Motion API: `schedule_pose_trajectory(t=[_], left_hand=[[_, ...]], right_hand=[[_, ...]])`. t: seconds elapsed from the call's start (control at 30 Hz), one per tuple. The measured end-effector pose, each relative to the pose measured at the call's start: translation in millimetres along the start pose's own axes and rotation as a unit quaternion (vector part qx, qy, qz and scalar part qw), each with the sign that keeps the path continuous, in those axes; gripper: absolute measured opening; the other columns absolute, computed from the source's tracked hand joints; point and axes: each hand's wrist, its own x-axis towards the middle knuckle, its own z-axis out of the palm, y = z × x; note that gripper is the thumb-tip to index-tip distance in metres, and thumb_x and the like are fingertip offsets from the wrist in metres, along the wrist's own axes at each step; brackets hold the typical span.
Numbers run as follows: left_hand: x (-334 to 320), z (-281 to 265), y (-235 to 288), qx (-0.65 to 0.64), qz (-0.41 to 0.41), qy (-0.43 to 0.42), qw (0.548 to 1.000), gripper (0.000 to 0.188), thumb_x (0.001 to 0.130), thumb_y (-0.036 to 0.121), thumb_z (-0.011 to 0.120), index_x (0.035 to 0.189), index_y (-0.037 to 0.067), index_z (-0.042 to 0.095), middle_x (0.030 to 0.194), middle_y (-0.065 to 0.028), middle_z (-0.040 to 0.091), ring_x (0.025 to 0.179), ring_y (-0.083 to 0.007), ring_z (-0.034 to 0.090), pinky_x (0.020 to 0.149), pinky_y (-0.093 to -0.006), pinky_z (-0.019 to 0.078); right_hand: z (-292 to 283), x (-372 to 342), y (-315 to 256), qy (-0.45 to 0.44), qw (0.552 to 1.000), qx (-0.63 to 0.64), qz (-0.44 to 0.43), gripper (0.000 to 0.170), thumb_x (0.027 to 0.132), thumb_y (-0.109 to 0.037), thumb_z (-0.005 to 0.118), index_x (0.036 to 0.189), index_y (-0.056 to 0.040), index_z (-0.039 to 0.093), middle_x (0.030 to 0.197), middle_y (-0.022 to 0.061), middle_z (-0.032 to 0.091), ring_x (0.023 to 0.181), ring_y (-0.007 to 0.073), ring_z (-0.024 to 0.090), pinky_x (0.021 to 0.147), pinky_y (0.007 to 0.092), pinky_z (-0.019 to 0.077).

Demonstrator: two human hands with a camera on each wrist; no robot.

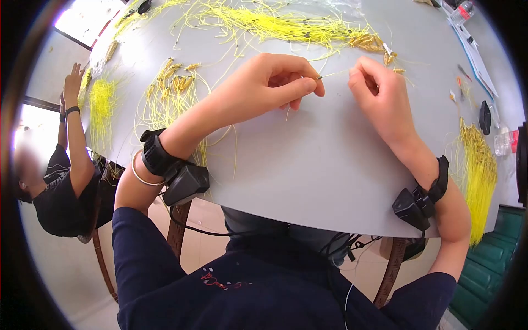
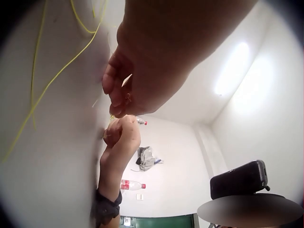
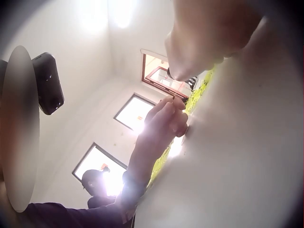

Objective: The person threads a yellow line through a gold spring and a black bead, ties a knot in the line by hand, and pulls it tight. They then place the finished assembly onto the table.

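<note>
My left hand [image 1: 264, 85] pinches a thin yellow cord [image 1: 336, 73] between thumb and index finger, with a small dark bit [image 1: 319, 78] on the cord at the fingertips. To its right, my right hand [image 1: 383, 93] has thumb and index finger together at the cord's other end, other fingers curled in. Between the two hands the cord runs nearly straight, above the grey table [image 1: 308, 159]. A short tail of cord hangs below the left fingers. In the left wrist view, the right hand [image 2: 121, 133] appears close below the left fingertips.
Yellow cords with dark bits [image 1: 275, 25] lie across the table's far side, ending in golden coiled pieces [image 1: 367, 42]. More coiled pieces [image 1: 179, 82] with cords lie left; another bundle [image 1: 478, 176] hangs over the right edge. Another person [image 1: 66, 181] sits at left. Bottles stand at right.
</note>
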Motion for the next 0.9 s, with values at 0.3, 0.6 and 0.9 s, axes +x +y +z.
schedule_pose_trajectory(t=[0.3,0.6,0.9], left_hand=[[0.3,-2.6,-1.5,0.020,-0.001,-0.017,1.000,0.019,0.089,0.012,0.054,0.104,0.001,0.057,0.071,0.0004,0.057,0.066,-0.0041,0.056,0.057,-0.0184,0.0426],[0.2,-1.8,-2.8,-0.011,-0.018,-0.025,0.999,0.018,0.089,0.016,0.056,0.098,0.000,0.057,0.075,-0.0008,0.059,0.067,-0.0052,0.057,0.057,-0.0185,0.0432],[2.5,-2.1,-0.8,-0.058,-0.012,0.101,0.993,0.015,0.088,0.017,0.059,0.093,0.003,0.058,0.079,-0.0006,0.059,0.068,-0.0057,0.055,0.060,-0.0195,0.0442]], right_hand=[[5.9,-0.4,-6.0,-0.024,0.992,0.118,-0.022,0.017,0.081,-0.005,0.058,0.099,-0.0059,0.058,0.055,-0.0030,0.034,0.049,0.0049,0.032,0.046,0.0226,0.0273],[3.8,-0.5,-10.2,-0.055,0.992,0.104,-0.047,0.007,0.083,-0.004,0.060,0.090,-0.0035,0.061,0.055,-0.0030,0.041,0.048,0.0032,0.033,0.045,0.0207,0.0260],[4.0,-1.1,-13.3,-0.025,0.993,0.109,-0.041,0.005,0.083,-0.005,0.061,0.086,-0.0017,0.060,0.056,-0.0022,0.044,0.050,0.0035,0.035,0.046,0.0210,0.0278]])
